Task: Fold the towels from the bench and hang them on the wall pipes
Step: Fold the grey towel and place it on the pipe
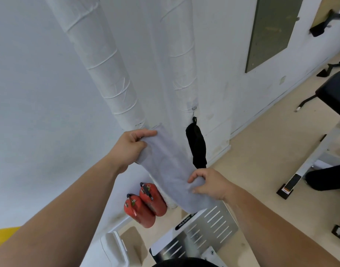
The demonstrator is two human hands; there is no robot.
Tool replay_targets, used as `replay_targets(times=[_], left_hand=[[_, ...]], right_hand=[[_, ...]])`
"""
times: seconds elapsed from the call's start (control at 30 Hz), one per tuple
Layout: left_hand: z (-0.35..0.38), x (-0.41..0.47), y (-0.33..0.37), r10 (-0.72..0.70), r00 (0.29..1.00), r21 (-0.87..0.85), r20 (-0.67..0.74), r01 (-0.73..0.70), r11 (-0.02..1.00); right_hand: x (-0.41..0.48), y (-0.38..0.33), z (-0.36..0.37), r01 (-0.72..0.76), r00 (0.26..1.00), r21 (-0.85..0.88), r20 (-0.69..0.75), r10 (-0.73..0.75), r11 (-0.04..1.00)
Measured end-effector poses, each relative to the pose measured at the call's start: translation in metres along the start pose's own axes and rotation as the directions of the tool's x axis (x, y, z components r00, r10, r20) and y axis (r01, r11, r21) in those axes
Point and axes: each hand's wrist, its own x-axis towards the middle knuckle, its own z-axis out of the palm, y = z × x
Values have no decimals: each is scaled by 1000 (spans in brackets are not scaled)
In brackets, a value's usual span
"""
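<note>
A pale grey folded towel [171, 166] stretches between my two hands in front of the white wall pipes. My left hand [130, 149] grips its upper end close to the left pipe [105, 70]. My right hand [207, 183] pinches its lower part, and the end hangs below my fingers. A black towel [197, 147] hangs from a hook beside the right pipe [181, 60], just right of the grey towel.
Two red fire extinguishers [144, 205] stand on the floor against the wall under the towel. A metal footplate of a gym machine [209, 228] lies below my right hand. A black padded bench [334, 93] with a white frame stands at the right.
</note>
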Motion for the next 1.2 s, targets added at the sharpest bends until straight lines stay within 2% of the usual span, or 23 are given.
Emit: replay_targets(times=[0.23,0.3,0.37,0.43,0.53,0.63,0.77,0.9,1.03,1.2], left_hand=[[-15,2,-27,-63,992,-98,-110,53,994],[-17,-1,-37,-82,989,-109,-127,68,992],[-17,-6,-51,-102,985,-112,-137,86,990],[-14,-12,-64,-130,979,-123,-156,111,986],[-7,-23,-78,-158,976,-129,-152,138,982],[3,-31,-87,-162,978,-150,-132,142,978],[9,-35,-90,-155,980,-180,-125,132,975],[10,-37,-86,-137,981,-191,-137,110,975],[19,-39,-93,-82,990,-74,-115,73,995],[45,-51,-88,116,993,122,-21,-113,986]], right_hand=[[-14,30,-4,-77,993,-11,93,78,997],[-19,39,-7,-92,996,91,-4,92,992],[-21,43,-9,-96,987,283,-98,129,954],[-23,43,-10,-103,971,515,-132,198,851],[-27,39,-13,-105,954,650,-149,261,753],[-28,37,-13,-113,954,641,-144,264,759],[-25,38,-12,-140,948,440,-200,248,887],[-22,30,-12,-106,930,422,-279,240,900],[-15,20,-6,-87,941,368,-275,198,926],[-7,2,12,-73,964,405,-204,168,911]])
